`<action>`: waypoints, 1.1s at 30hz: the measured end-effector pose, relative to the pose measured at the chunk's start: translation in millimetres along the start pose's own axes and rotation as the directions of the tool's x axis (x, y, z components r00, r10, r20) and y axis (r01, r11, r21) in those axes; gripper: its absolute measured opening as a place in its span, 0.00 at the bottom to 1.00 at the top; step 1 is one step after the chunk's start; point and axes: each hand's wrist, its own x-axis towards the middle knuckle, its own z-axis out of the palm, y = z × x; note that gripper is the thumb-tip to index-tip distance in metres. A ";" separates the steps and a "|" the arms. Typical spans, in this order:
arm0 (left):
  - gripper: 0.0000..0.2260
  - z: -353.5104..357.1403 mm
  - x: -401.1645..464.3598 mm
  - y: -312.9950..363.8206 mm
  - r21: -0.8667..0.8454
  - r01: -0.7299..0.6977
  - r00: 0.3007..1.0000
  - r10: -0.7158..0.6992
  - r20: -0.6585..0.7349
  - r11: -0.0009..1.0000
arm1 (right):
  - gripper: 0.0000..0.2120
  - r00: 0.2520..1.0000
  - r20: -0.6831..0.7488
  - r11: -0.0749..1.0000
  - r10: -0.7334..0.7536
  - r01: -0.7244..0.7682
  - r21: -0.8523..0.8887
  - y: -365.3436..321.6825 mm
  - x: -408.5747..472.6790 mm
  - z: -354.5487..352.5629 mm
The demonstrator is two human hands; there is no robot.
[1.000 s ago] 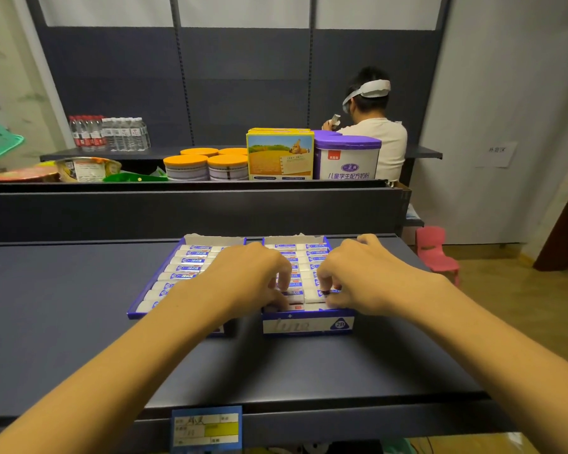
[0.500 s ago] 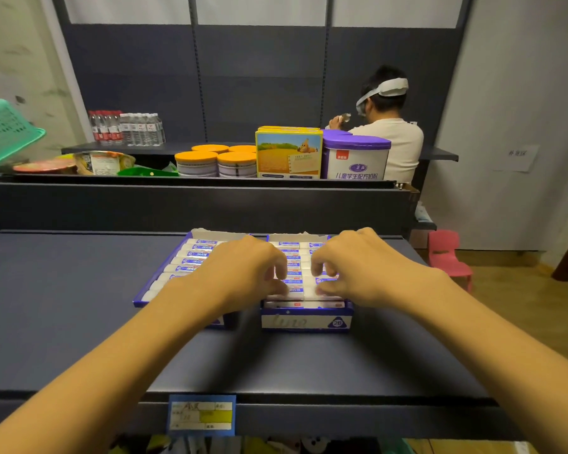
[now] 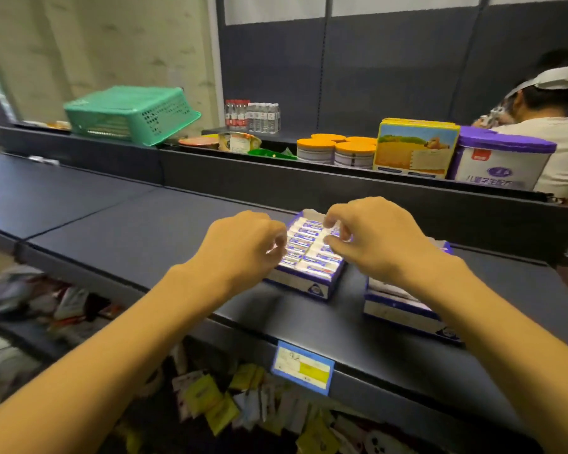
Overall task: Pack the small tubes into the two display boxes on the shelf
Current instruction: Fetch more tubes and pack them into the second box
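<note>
1. Bare fingers first – both hands are curled over the left display box (image 3: 304, 283). The right hand (image 3: 379, 237) has thumb and fingers bent toward the tubes at the far end of the box, looks like a pinch, but blur keeps me from saying if it actually holds one. The left hand (image 3: 243, 245) is curled at the box's left edge with its fingertips hidden, so can't tell there either.

2. Small tubes (image 3: 312, 257) lie flat in the box, two columns of white-and-blue ones side by side – it looks pretty much full.

3. The right display box (image 3: 404, 308) sits just beside it on the dark shelf (image 3: 128, 231), mostly hidden under the right forearm. It shows white contents, can't count them.

4. My guess is the packing is nearly done and this is just straightening.

5. What could go wrong:
   - rows are tight, so pressing one tube could pop a neighbour up or skew a column
   - the boxes look like light card, so a sideways nudge could slide one toward the front edge
   - the right forearm hangs over the right box and could drag it or its tubes.

6. Farther out: a green basket (image 3: 132, 114), orange-lidded tins (image 3: 336, 152), a purple-lidded tub (image 3: 502, 165) and another person (image 3: 557, 136) at the back.
</note>
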 end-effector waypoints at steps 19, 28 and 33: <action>0.09 -41.5 -125.5 -372.2 0.065 0.224 0.969 -0.216 -0.117 0.972 | 0.13 0.981 -0.117 0.984 -0.155 0.164 0.075 -340.1 200.8 76.8; 0.09 -32.7 -127.3 -518.2 0.032 0.261 0.962 -0.257 -0.097 0.965 | 0.11 0.977 -0.098 0.978 -0.190 0.197 0.067 -442.6 313.5 127.2; 0.10 -8.8 -108.0 -608.8 0.028 0.274 0.960 -0.272 -0.066 0.961 | 0.11 0.973 -0.107 0.973 -0.204 0.214 0.085 -478.2 397.7 166.5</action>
